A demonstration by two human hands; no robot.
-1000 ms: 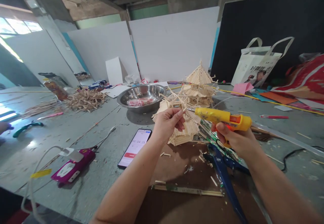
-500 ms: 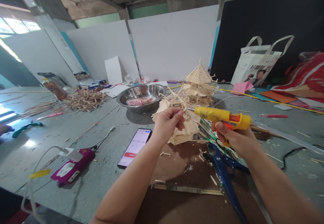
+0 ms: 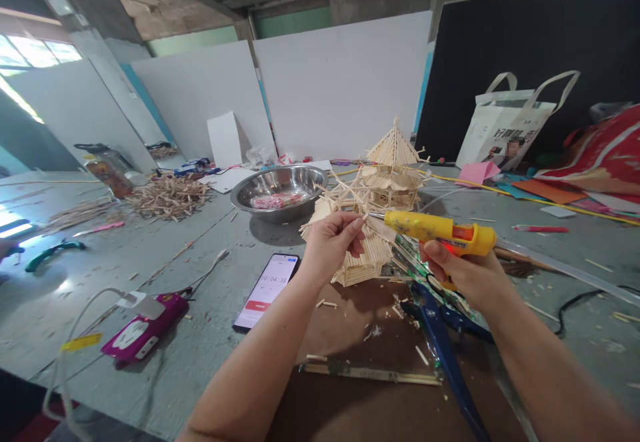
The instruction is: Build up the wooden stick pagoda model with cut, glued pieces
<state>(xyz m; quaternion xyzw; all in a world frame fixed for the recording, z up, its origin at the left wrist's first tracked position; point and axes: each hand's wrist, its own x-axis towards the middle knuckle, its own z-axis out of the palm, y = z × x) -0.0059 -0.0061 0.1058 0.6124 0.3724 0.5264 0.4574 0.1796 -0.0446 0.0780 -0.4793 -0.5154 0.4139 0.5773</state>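
Note:
My left hand (image 3: 331, 241) is closed in a pinch on a small wooden stick, held just in front of a stick-built roof piece (image 3: 357, 249). My right hand (image 3: 463, 272) grips a yellow and orange hot glue gun (image 3: 437, 232). Its nozzle points left and meets the tip of the stick between my left fingers. Behind them stands a taller stick pavilion model (image 3: 393, 169) with a pointed roof. Blue-handled scissors (image 3: 443, 339) lie on a brown board (image 3: 350, 335) under my right wrist.
A steel bowl (image 3: 280, 189) sits behind my left hand. A phone (image 3: 267, 282) showing a timer lies on the grey table, with a magenta power bank (image 3: 145, 329) and cable to its left. A pile of sticks (image 3: 167, 197), a jar (image 3: 107, 169) and a white tote bag (image 3: 507, 132) stand farther back.
Both hands hold almost still with the stick and glue gun. The phone timer has counted up. A person's hand at the far left edge has drawn back.

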